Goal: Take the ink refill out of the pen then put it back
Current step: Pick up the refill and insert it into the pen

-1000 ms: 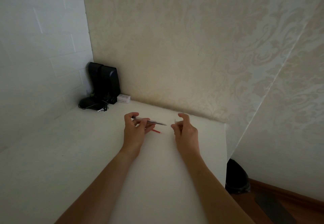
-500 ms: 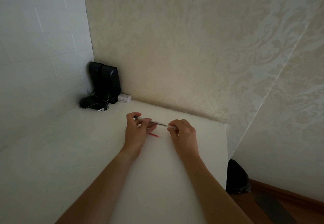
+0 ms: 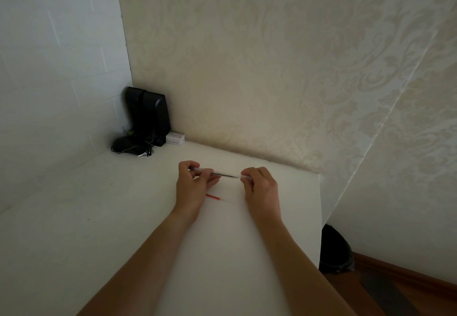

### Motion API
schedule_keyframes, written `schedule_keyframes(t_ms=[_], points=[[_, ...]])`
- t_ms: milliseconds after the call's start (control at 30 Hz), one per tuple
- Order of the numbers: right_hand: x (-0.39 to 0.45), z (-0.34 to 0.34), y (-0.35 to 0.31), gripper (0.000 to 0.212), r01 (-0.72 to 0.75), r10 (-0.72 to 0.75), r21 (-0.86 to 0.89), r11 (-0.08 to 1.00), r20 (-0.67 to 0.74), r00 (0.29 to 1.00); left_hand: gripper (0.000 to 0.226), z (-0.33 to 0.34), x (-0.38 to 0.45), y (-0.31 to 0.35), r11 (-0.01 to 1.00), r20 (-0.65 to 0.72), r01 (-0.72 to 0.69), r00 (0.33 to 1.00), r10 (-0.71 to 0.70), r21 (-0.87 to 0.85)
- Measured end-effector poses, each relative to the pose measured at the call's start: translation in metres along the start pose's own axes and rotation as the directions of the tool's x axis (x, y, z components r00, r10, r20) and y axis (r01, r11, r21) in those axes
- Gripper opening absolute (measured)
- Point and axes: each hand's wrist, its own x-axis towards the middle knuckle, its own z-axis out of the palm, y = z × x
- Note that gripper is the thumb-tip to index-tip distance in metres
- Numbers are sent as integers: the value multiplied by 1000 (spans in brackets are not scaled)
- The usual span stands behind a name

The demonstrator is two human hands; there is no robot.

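Note:
A clear pen [image 3: 222, 174] with a dark ink refill inside is held level just above the white table [image 3: 123, 216]. My left hand [image 3: 191, 187] pinches its left end. My right hand [image 3: 262, 189] pinches its right end, where a small clear piece meets the barrel; my fingers hide that joint. A thin red and clear stick [image 3: 213, 197] lies on the table between my two hands, just below the pen. I cannot tell whether it is a refill or a second pen.
Two black speakers [image 3: 150, 115] stand in the far left corner with a dark round object and cables [image 3: 128, 146] in front and a small white box [image 3: 175, 139] beside them. The table's right edge drops to a wooden floor with a dark object [image 3: 333, 251].
My right hand, which held a small clear piece apart from the pen, has moved left and closed on the pen's right end. My left hand has kept its hold.

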Motion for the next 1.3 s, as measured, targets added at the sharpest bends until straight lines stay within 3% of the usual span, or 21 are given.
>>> schedule_keyframes(t_ms=[400,767,1300], points=[[-1,0,3,14,-16,16,14,1000,20,1000,26,-1,0,0,1000,-11,9,1000,-9,1],[1,-2,-2,8,72,-73,16,997,66,995,27,2,-2,3,1000,82,15,996,-17,23],[-1,0,-2,5,89,-87,-12,996,112,990,28,-1,-6,9,999,173,40,984,-44,28]])
